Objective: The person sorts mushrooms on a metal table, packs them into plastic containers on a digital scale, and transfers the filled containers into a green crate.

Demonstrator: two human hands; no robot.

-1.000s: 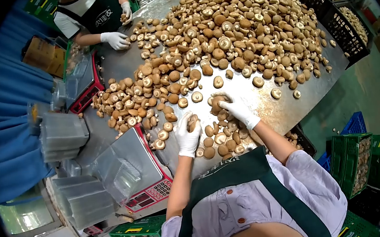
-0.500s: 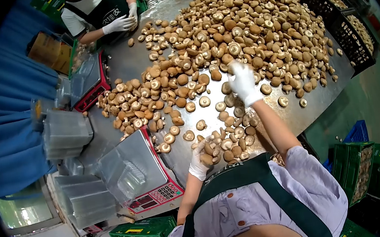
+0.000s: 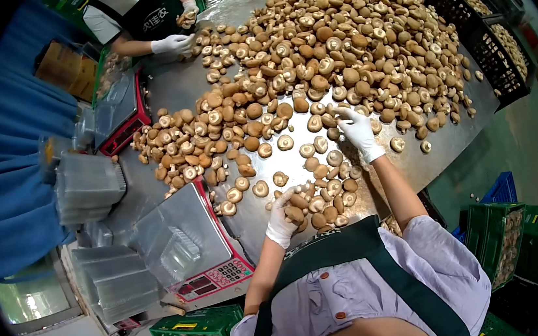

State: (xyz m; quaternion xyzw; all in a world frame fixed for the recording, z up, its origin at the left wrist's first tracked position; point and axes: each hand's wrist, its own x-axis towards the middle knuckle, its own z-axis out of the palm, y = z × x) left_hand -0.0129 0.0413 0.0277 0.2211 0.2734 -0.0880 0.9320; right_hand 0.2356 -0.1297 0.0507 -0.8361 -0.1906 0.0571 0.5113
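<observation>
Our curled left hand (image 3: 281, 223) holds mushrooms (image 3: 294, 214); we cannot tell if our right hand (image 3: 358, 131), beside the pile (image 3: 360, 40), grips any.

Exposure OK mid-frame. Steel table (image 3: 291, 159) throws hot glare just above centre, source out of view, likely overhead. Right glove (image 3: 360, 132) and left glove (image 3: 280, 227) near clipping, outlines readable. Soft shadow beside right forearm (image 3: 398, 184). Window (image 3: 33, 299) at 8 o'clock bright; clear trays (image 3: 182, 250) catch highlights. Floor (image 3: 518, 135) at 3 o'clock dim, crates (image 3: 501, 242) at 4 darker. Mushrooms (image 3: 360, 40) reasonably sharp. Heavy fisheye: bowed edges, black corners, rim mushy.
</observation>
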